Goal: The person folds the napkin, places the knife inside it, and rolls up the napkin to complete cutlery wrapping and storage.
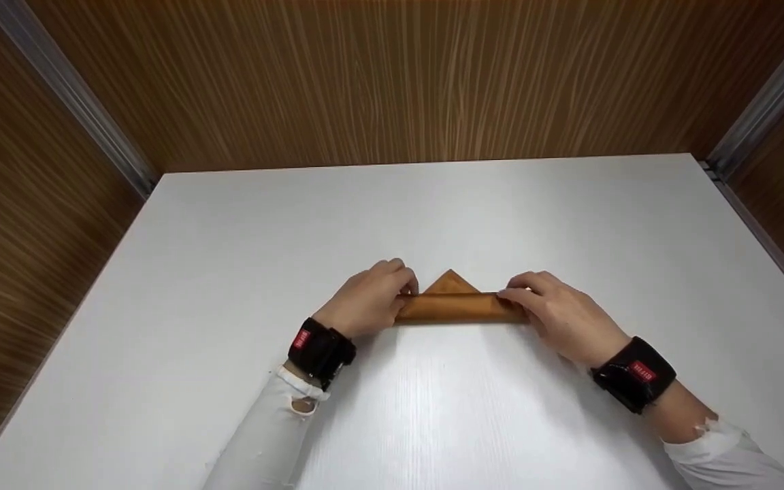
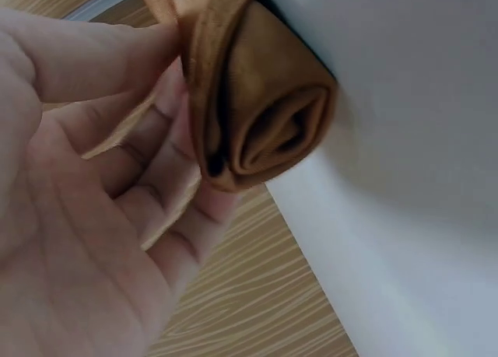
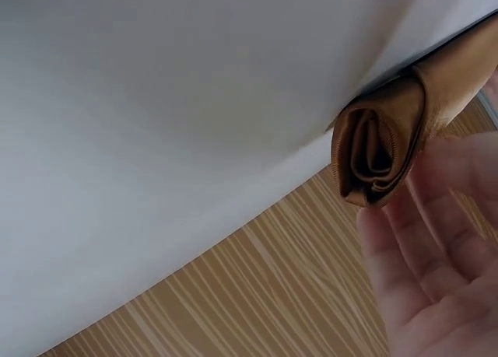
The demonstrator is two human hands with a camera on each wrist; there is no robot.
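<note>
I see the left fingers (image 2: 117,131) curled against the left end of a golden-brown satin cloth rolled into a soft tube (image 1: 456,306), thumb above, pinching it lightly. The right fingers (image 3: 424,240) lie loosely curled on the right end, touching the roll; a firm pinch is not confirmed in the right wrist view. The left hand (image 1: 368,299) and right hand (image 1: 559,313) sit at opposite ends of the roll. The roll lies across the middle of the white counter (image 1: 229,272), with an unrolled triangular tip pointing away from me. I judge the cloth light, limp and slippery, liable to unroll. Hold it at both ends, with even pressure along the tube.
</note>
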